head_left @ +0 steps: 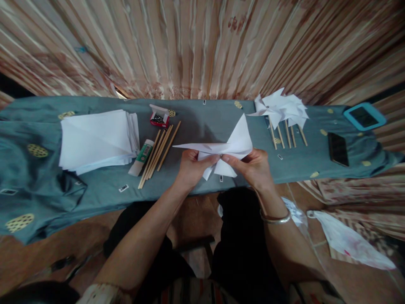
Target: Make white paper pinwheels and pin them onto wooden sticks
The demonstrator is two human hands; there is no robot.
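A white paper pinwheel (pixel 238 137) with folded, pointed blades is held above the near edge of the table between both hands. My left hand (pixel 191 169) is closed on its left side, thumb pressed at the middle. From the right, my right hand (pixel 256 166) grips it the same way, and the two thumb tips almost meet at the centre. Fingers behind the paper are hidden. Left of the hands lie several wooden sticks (pixel 158 154), a glue stick (pixel 141 158) and a small red box (pixel 159 117) of dark metal pieces.
A stack of white paper (pixel 95 139) lies at the left on the green cloth (pixel 107 190). Several finished pinwheels on sticks (pixel 281 107) rest at the right back. Further right are a dark phone (pixel 338 148) and a blue-framed device (pixel 363 116). A pleated curtain (pixel 190 46) hangs behind.
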